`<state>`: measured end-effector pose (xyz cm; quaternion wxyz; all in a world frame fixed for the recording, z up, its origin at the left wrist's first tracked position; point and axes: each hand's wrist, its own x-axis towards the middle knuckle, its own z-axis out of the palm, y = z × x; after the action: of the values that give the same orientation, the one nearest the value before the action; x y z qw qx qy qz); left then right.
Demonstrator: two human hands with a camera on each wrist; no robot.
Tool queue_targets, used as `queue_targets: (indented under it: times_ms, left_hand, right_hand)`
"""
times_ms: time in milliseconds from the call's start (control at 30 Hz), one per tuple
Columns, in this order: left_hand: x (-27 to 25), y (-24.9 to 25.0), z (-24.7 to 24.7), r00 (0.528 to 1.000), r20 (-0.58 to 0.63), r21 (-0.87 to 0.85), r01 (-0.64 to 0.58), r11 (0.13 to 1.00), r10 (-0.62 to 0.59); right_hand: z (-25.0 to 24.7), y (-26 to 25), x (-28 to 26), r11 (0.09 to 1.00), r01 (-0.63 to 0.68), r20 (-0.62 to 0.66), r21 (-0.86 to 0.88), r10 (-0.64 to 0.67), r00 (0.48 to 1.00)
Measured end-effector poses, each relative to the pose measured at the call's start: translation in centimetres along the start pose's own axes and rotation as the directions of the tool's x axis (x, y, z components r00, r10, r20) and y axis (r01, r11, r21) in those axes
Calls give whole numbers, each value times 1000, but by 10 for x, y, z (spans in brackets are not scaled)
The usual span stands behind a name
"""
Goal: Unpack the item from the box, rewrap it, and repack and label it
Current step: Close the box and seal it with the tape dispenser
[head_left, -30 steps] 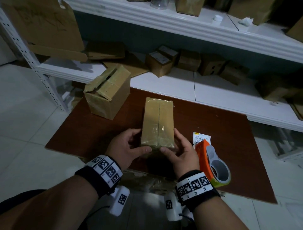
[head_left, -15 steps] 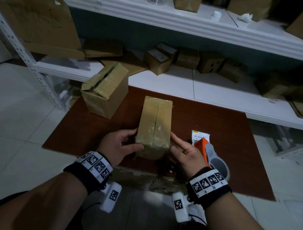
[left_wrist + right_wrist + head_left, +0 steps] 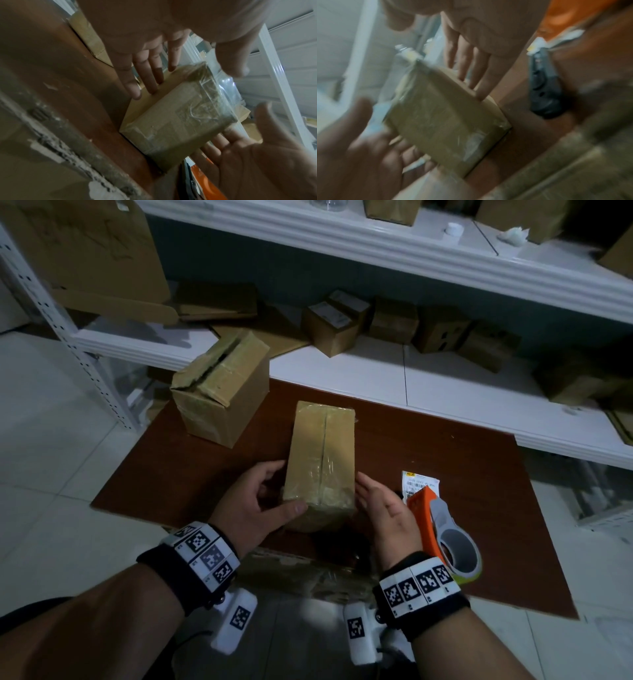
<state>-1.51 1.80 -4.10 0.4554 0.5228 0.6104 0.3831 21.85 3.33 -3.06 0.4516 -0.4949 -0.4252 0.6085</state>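
Observation:
A tape-wrapped cardboard box [image 3: 320,453] lies lengthwise on the brown table [image 3: 445,446], its taped seam facing up. My left hand [image 3: 260,501] rests against its left side with straight fingers [image 3: 145,78] and lays the thumb on the near end. My right hand [image 3: 383,505] is flat beside the right side, its fingers [image 3: 471,70] straight along the box [image 3: 440,121] with the thumb off it. A white shipping label [image 3: 419,482] lies just right of that hand. The orange tape dispenser [image 3: 442,535] sits next to it, partly behind my wrist.
An opened cardboard box [image 3: 222,392] stands at the table's far left corner. Behind the table runs a white shelf [image 3: 462,392] with several small boxes [image 3: 332,330] and flat cardboard. Tiled floor surrounds the table.
My right thumb has come off the box's near end and that hand has flattened out beside it. The left hand stays on the box, which has barely shifted.

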Motion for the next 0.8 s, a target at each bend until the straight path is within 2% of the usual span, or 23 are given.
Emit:
queue_targets:
  times_ms: [133, 233, 467, 633, 733, 800]
  left_hand:
    - [1, 2, 4, 999, -54, 41, 2, 999, 0]
    - [2, 3, 6, 996, -93, 34, 14, 999, -11]
    - [3, 7, 7, 996, -89, 51, 19, 999, -15]
    - [2, 9, 7, 997, -83, 38, 11, 999, -8]
    - [2, 7, 7, 996, -84, 36, 8, 999, -5]
    - [1, 6, 6, 997, -78, 31, 3, 1000, -1]
  right_hand:
    - [8, 2, -4, 978, 86, 45, -191, -79, 996]
    - [16, 2, -3, 960, 104, -19, -258, -113, 993]
    - [21, 5, 3, 964, 128, -84, -231, -151, 985]
    - [22, 7, 4, 942, 120, -95, -314, -157, 983]
    - [21, 7, 6, 963, 67, -131, -262, -104, 986]
    - [20, 2, 7, 991, -17, -177, -133, -7, 984]
